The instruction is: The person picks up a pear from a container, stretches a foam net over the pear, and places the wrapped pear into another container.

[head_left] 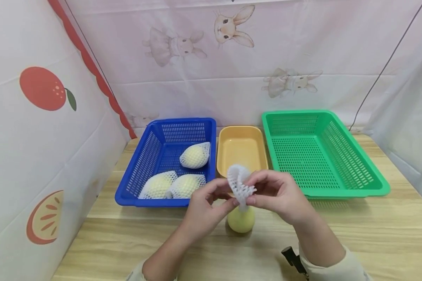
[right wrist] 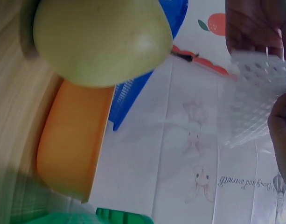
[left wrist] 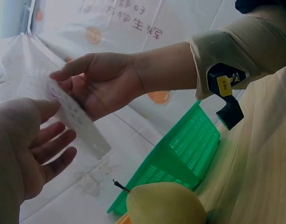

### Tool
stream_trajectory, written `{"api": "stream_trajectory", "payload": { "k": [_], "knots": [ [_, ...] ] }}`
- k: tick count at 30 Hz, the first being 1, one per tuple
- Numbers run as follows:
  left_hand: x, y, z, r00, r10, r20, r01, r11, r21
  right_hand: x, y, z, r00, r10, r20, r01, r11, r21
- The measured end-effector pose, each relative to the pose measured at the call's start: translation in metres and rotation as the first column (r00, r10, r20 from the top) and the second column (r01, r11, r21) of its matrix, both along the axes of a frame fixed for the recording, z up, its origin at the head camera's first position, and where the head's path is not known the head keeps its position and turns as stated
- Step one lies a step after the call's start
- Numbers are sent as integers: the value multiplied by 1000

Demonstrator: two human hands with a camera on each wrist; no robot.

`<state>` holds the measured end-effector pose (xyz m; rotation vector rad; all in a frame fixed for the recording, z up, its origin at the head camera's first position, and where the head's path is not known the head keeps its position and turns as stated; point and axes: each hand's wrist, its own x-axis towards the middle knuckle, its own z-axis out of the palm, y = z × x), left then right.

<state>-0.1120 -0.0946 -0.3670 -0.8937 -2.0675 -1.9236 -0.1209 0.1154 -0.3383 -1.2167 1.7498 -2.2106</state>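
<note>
A white foam fruit net (head_left: 240, 183) is held up between both hands, above a bare yellow-green pear (head_left: 240, 220) that stands on the table with its stem up. My left hand (head_left: 208, 207) pinches one side of the net's edge between thumb and fingers. On the opposite side my right hand (head_left: 281, 195) pinches it too. In the left wrist view the net (left wrist: 80, 116) hangs apart from the pear (left wrist: 163, 205). The right wrist view has the pear (right wrist: 103, 39) close up, with the net (right wrist: 254, 98) off to its side.
Behind my left hand is a blue basket (head_left: 214, 132) with several net-wrapped pears (head_left: 195, 155). A yellow-orange tray (head_left: 240, 150) stands between it and a green basket (head_left: 299, 156) at the right. A printed cloth (head_left: 211, 89) hangs behind the wooden table (head_left: 358, 234).
</note>
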Motion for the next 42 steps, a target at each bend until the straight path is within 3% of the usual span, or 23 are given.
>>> {"api": "stream_trajectory", "payload": {
  "k": [4, 6, 10, 14, 17, 24, 30, 34, 37, 42],
  "knots": [
    [4, 3, -1, 999, 31, 39, -33, 998, 49, 0, -5, -2, 998, 44, -37, -46, 998, -38],
    [5, 4, 0, 997, 53, 59, -58, 996, 72, 0, -7, -2, 998, 5, -59, -7, 1000, -28],
    [5, 5, 0, 996, 65, 68, -72, 991, 109, 2, -12, -3, 987, -142, -82, 147, 987, 69],
    [5, 6, 0, 997, 37, 73, -48, 987, 154, 4, -17, -5, 940, -306, -148, 329, 929, 171],
    [4, 6, -1, 995, 27, 100, -44, 983, 179, 5, -19, -6, 907, -375, -194, 410, 890, 197],
    [4, 8, -3, 979, 152, 138, -172, 975, 144, 4, -20, -9, 892, -378, -248, 430, 878, 209],
    [2, 5, -1, 971, 224, 82, -234, 963, 136, 3, -15, -7, 873, -417, -254, 470, 860, 201],
    [-1, -1, 2, 952, 304, 37, -307, 945, 112, 2, -6, -1, 850, -461, -255, 516, 827, 225],
    [-4, -6, 5, 944, 329, 7, -329, 942, 68, 0, 4, 3, 833, -486, -264, 547, 794, 265],
    [-8, -12, 6, 956, 294, -24, -295, 954, -61, -4, 21, 8, 854, -447, -265, 520, 740, 427]
  ]
}}
